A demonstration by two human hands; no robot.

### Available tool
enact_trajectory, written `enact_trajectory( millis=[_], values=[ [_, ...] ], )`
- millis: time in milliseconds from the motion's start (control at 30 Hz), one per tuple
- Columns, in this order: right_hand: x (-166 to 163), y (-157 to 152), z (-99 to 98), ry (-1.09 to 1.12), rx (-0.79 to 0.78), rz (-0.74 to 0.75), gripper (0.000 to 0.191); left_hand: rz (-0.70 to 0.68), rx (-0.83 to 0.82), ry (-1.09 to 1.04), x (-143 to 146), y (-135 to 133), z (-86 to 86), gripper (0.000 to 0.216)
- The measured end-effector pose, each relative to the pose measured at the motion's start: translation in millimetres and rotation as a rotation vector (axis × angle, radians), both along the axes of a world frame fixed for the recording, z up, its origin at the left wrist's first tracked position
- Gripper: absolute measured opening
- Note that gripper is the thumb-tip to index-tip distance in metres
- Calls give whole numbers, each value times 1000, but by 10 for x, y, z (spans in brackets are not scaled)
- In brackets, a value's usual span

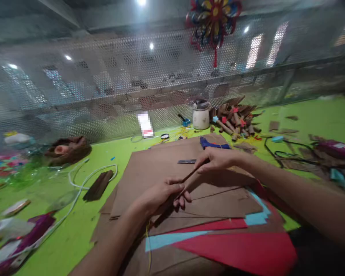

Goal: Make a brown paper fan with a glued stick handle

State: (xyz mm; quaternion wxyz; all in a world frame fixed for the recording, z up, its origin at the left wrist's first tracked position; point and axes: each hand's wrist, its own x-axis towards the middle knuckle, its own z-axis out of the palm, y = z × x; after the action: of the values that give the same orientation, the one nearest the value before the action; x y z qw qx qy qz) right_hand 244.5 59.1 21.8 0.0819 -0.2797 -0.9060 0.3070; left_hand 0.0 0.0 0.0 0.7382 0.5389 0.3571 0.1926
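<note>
While both hands grip it, a thin brown strip point(191, 175) slants above the cardboard sheets point(149, 168).
Left hand point(162, 195) closed on the lower end, right hand point(218, 159) pinching the upper; hands apart, apparently to keep the strip straight. Dark metal bar point(186, 161) lies just beyond.

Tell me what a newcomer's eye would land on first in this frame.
First, at centre, the left hand and right hand grip a thin brown stick between them, above brown cardboard sheets. Next come the red paper at the near edge, set against the bright green table, and the colourful pinwheel ornament hanging at the top.
</note>
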Motion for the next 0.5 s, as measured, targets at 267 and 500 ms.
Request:
enact_trajectory(
  millis=[267,500],
  values=[
    [44,41,153,269,588,-611,19,66,63,58,-8,2,63,27],
    [-60,-92,-106,421,581,-730,21,165,64,11,-26,28,30,27]
  ],
)
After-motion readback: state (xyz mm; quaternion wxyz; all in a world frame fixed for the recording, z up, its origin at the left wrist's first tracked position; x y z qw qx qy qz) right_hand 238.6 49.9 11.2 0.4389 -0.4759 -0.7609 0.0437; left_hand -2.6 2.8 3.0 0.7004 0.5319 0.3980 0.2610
